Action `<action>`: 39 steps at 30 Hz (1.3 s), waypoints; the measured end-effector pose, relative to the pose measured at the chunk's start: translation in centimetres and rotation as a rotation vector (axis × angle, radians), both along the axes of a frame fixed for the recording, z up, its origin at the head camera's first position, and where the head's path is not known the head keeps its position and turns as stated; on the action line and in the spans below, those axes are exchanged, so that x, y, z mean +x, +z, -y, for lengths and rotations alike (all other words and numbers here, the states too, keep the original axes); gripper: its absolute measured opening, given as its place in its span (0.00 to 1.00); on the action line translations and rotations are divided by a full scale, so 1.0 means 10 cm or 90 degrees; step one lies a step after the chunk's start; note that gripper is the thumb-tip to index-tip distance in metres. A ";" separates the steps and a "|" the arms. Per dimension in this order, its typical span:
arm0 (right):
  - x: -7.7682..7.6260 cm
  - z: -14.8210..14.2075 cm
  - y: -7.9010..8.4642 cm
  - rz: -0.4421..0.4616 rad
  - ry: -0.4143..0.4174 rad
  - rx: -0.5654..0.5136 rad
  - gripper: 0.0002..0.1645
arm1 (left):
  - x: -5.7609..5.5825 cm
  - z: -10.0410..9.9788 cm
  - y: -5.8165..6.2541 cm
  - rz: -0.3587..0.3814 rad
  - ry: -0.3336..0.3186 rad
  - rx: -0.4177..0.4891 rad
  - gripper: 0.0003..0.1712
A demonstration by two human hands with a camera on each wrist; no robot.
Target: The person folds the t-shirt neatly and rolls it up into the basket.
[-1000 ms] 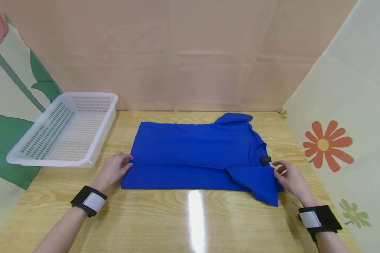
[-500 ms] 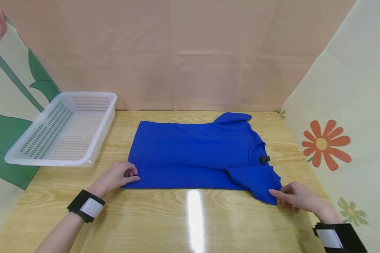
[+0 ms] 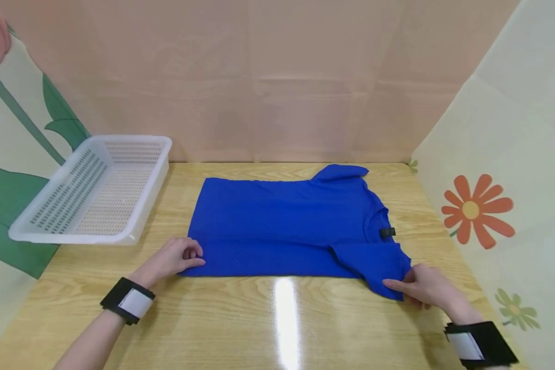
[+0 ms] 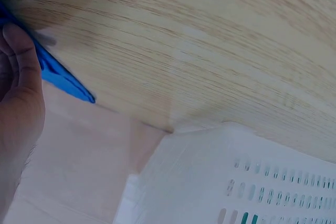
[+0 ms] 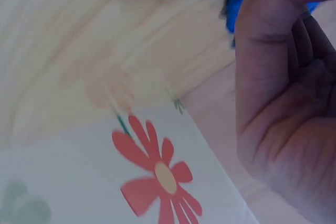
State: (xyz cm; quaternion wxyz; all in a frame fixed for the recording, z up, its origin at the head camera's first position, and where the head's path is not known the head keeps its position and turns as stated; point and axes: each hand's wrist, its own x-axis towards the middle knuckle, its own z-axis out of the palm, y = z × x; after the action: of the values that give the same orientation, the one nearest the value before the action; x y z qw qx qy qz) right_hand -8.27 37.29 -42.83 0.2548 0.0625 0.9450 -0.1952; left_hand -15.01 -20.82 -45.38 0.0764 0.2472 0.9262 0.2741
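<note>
A blue T-shirt (image 3: 277, 210) lies on the table, its collar and black neck label (image 3: 387, 232) facing right. The near side is folded inward along its length, and the near sleeve (image 3: 381, 267) points toward me. My left hand (image 3: 178, 257) pinches the shirt at the near left hem corner, thumb and curled fingers on the cloth. At the right, my right hand (image 3: 430, 290) pinches the edge of the near sleeve, thumb on top. In the left wrist view the hem corner (image 4: 65, 80) sticks out past the fingers. Only bits of blue cloth (image 5: 235, 11) show behind the hand in the right wrist view.
A white plastic basket (image 3: 106, 200) with slotted walls stands at the left of the wooden table (image 3: 240, 324). A pinkish cloth backdrop (image 3: 277, 82) rises behind the table, and a flower-printed sheet (image 3: 481, 133) borders the right side.
My left hand has come nearer along the hem and onto its near corner. My right hand has moved from beside the collar down to the near sleeve and grips its edge.
</note>
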 end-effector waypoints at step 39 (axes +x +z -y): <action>-1.04 0.15 -0.18 0.070 -0.289 -1.022 0.19 | -0.02 0.00 0.01 0.025 0.003 0.004 0.08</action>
State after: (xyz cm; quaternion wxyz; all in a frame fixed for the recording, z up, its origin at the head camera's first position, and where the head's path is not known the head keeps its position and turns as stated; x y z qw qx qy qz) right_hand -18.67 35.82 -44.67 0.2221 0.0605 0.4695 -0.8524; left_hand -15.18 -20.82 -45.32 0.0929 0.2402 0.9241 0.2822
